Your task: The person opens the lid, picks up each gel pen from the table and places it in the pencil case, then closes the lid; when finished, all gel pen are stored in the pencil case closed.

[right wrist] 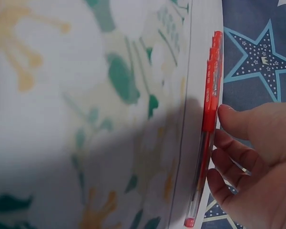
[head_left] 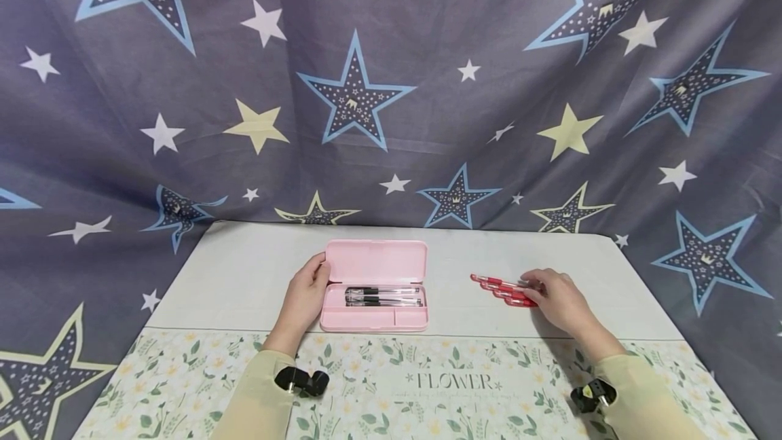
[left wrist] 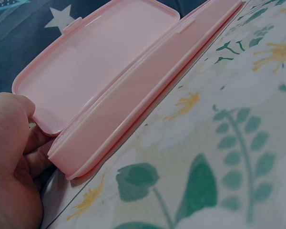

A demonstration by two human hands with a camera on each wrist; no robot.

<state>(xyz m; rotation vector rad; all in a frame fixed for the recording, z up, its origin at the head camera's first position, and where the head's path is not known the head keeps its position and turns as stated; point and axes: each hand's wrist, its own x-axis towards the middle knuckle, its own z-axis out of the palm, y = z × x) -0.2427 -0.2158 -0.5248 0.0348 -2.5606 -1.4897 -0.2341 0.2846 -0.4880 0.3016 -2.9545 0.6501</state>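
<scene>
A pink pencil case (head_left: 360,320) lies on the table with its lid (head_left: 375,261) raised at the back. Several clear pens with black caps (head_left: 363,297) lie in its rear compartment. My left hand (head_left: 308,294) pinches the lid's left corner, thumb on the inner face and fingers behind it, as the left wrist view shows. To the right, several red pens (head_left: 504,289) lie staggered side by side on the table. My right hand (head_left: 559,297) is at their right end, its fingers loosely bent, with fingertips right along the pens' edge in the right wrist view.
The white tabletop (head_left: 256,270) meets a flower-print mat (head_left: 458,413) along the front. A dark curtain (head_left: 427,121) with stars hangs behind the table and down both sides. A black wrist camera (head_left: 302,381) is strapped on each sleeve.
</scene>
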